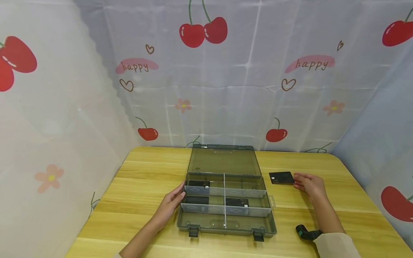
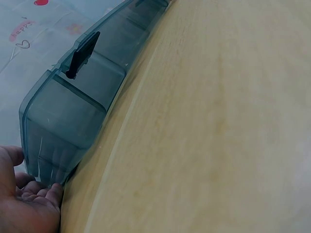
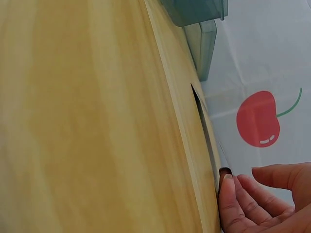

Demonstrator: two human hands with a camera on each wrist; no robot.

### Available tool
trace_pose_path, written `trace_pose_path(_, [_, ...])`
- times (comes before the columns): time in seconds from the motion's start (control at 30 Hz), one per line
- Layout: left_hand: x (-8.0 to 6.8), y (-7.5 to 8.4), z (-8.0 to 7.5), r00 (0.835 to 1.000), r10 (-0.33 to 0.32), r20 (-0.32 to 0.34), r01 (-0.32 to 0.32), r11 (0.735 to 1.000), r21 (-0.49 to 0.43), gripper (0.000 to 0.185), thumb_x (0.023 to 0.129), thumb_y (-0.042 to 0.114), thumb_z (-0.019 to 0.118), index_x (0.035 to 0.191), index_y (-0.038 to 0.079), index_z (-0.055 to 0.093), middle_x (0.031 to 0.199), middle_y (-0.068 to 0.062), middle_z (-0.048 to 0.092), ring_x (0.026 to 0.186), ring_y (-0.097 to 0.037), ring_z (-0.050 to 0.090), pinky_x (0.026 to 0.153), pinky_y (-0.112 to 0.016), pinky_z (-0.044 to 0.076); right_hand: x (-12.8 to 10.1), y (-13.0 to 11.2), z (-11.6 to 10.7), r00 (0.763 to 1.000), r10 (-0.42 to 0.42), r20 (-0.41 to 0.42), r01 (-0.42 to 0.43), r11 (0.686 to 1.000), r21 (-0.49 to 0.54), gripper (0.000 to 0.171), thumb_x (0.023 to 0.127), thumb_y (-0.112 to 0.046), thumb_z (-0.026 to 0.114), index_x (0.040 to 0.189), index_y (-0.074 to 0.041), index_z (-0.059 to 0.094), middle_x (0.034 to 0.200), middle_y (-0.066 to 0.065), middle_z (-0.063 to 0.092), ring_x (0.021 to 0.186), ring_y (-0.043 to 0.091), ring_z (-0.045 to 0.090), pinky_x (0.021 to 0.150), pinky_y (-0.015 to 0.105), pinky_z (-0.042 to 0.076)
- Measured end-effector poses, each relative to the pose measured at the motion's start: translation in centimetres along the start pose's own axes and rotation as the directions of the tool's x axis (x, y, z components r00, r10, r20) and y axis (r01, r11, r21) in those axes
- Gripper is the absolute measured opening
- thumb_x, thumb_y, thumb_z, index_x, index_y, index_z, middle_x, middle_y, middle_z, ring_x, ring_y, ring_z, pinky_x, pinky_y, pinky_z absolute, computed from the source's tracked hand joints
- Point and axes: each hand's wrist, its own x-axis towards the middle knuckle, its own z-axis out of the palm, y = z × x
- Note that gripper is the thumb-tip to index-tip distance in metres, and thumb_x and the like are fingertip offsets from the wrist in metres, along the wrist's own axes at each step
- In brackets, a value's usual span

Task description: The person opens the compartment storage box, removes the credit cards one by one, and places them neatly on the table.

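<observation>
A translucent grey-green storage box lies with its lid swung back. My left hand holds its left side, thumb at the rim; in the left wrist view the fingers curl against the lower wall. At the right, my right hand has its fingertips on the right edge of a black card with a white chip mark; the right wrist view shows the card near the tabletop, its contact with the thumb unclear. Black cards occupy the back-left, middle-left and middle-right compartments.
White dividers split the box into several compartments. Two dark latches hang at its front. A black device is by the right wrist. Cherry-print curtains stand behind and beside the wooden table.
</observation>
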Motion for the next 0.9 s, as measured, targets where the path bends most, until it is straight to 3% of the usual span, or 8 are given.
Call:
trace_pose_path(0.4, [-0.05,0.08,0.02,1.000,0.000,-0.001,0.000,1.000,0.002,0.054,0.098,0.029,0.050,0.147,0.017,0.033,0.153,-0.001,0.024,0.138,-0.021,0.025,0.110,-0.044,0.024,-0.16,-0.16,0.14,0.999,0.005,-0.032,-0.005,1.000,-0.008,0.046,0.095,-0.014,0.056,0.132,0.011,0.046,0.081,-0.016,0.064,0.079,0.003,0.066,0.074,0.028,0.056])
trace_pose_path(0.9, [-0.03,0.06,-0.09,1.000,-0.004,0.008,0.004,1.000,0.011,0.056,0.098,0.034,0.050,0.148,0.018,0.032,0.154,-0.002,0.022,0.138,-0.023,0.025,0.109,-0.046,0.025,-0.27,-0.40,0.23,0.999,-0.019,-0.026,0.019,1.000,0.001,0.047,0.094,-0.013,0.057,0.129,0.015,0.046,0.080,-0.006,0.070,0.075,0.009,0.068,0.069,0.026,0.056])
